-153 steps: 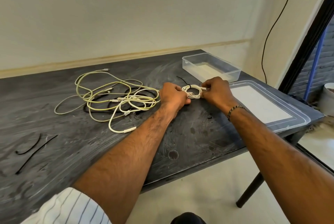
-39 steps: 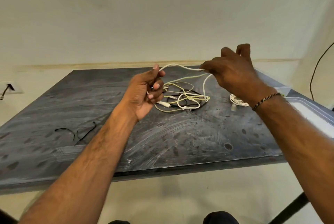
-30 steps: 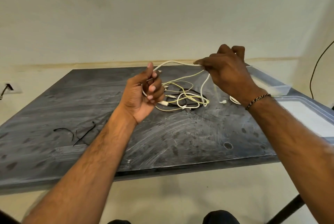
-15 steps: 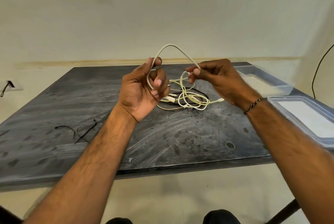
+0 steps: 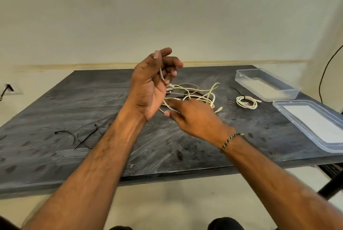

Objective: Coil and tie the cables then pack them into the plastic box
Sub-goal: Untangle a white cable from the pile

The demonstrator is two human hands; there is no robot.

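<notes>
1. We held our left hand [image 5: 148,88] raised above the table [image 5: 92,111], palm turned toward us, its fingers curled round a white cable [image 5: 161,74] that ran down from the fingers toward the pile below.
2. Our right hand [image 5: 193,116] reached low across the table under the left one, fingers stretched out and blurred; they touched a strand of the white cable near the left palm, but we could not tell whether they pinched it.
3. The loose cables [image 5: 196,95], pale yellow and white with one dark one among them, lay tangled on the table just behind both hands.
4. A coiled white cable [image 5: 246,102], bound with a black tie, rested on the table to the right of the tangle, between it and the plastic box [image 5: 265,85].
5. The box stood open at the far right corner of the table, with nothing visible inside it.
6. Its clear lid [image 5: 306,124] lay flat just in front of the box, near the table's right edge.
7. Spare black ties [image 5: 78,137] lay on the left part of the table, well apart from the cables.
8. A braided bracelet [image 5: 230,140] circled our right wrist.
</notes>
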